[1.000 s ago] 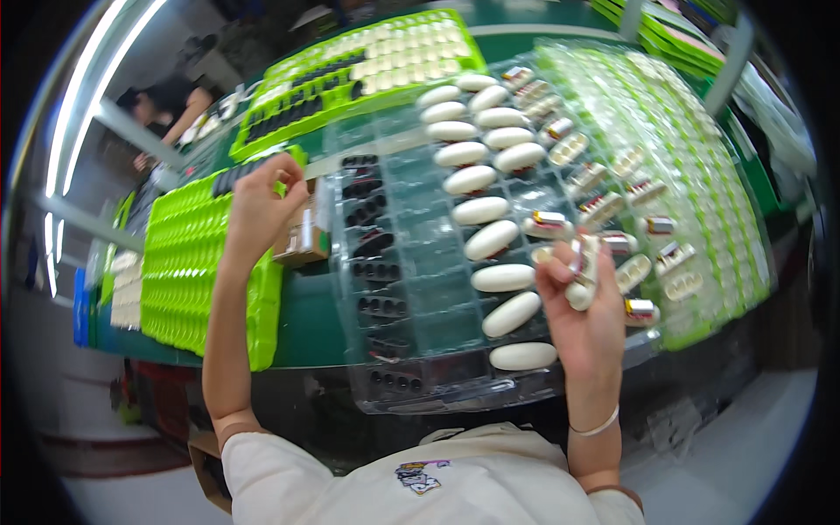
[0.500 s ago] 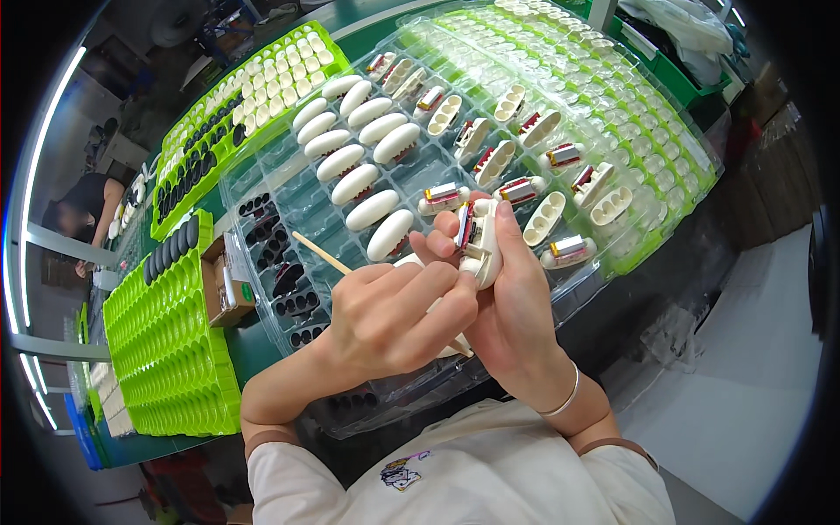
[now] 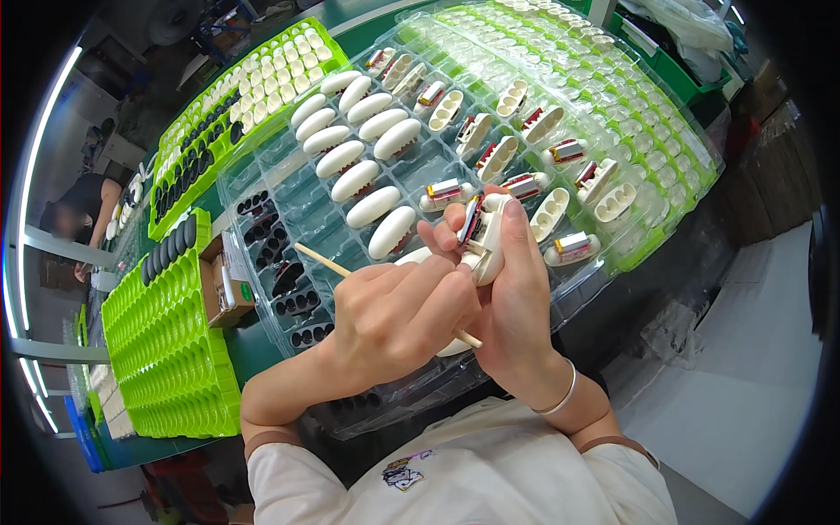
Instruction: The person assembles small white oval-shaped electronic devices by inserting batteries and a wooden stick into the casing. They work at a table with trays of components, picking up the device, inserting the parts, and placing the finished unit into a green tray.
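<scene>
My R grip [image 3: 518,306] pinches shell [image 3: 488,245], prob. to steady it for L grip [image 3: 385,311], curled round stick [image 3: 319,260] at its near end; tray [image 3: 293,210] beyond.

Both hands [image 3: 385,315] at white casing [image 3: 492,238], wooden stick [image 3: 322,259] in left, clear tray [image 3: 299,199].

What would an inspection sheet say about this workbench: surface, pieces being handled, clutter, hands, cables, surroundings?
Surface: green table, largely covered by trays, including a clear tray and an empty-looking green tray.
Pieces: one white case held, its insides showing; white cases and black pieces in the clear tray.
Clutter: small carton beside the green tray, contents unclear.
Left hand: gripping a thin stick.
Right hand: holding the case.
Cables: none clearly seen.
Surroundings: another person at far left.
</scene>
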Demonstrator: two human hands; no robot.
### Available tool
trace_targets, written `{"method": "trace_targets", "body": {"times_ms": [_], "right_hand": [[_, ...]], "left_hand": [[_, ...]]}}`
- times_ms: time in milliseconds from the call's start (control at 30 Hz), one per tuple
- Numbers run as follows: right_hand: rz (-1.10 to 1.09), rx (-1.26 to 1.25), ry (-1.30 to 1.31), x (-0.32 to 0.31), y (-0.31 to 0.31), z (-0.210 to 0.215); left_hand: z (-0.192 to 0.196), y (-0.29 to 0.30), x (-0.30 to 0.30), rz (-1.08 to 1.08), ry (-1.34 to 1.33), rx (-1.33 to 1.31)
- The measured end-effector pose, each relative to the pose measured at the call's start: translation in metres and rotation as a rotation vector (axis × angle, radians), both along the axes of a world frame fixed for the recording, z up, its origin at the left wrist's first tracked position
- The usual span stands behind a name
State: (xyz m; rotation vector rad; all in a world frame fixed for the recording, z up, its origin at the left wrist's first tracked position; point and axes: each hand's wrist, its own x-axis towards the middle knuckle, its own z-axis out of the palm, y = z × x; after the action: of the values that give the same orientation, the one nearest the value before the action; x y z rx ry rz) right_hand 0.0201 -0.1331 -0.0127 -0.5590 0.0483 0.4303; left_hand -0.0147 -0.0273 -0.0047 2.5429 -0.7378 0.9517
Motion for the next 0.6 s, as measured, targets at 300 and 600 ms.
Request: {"method": "trace_targets", "body": {"times_ms": [300, 600], "right_hand": [[-0.004, 0.044, -0.043, 0.002, -0.003, -0.002], [-0.038, 0.112, -0.039, 0.006, -0.006, -0.006]], "left_hand": [[0.008, -0.007, -0.001, 0.036, 0.391, -0.392], [-0.003, -0.006, 0.008, -0.056, 0.694, -0.904]]}}
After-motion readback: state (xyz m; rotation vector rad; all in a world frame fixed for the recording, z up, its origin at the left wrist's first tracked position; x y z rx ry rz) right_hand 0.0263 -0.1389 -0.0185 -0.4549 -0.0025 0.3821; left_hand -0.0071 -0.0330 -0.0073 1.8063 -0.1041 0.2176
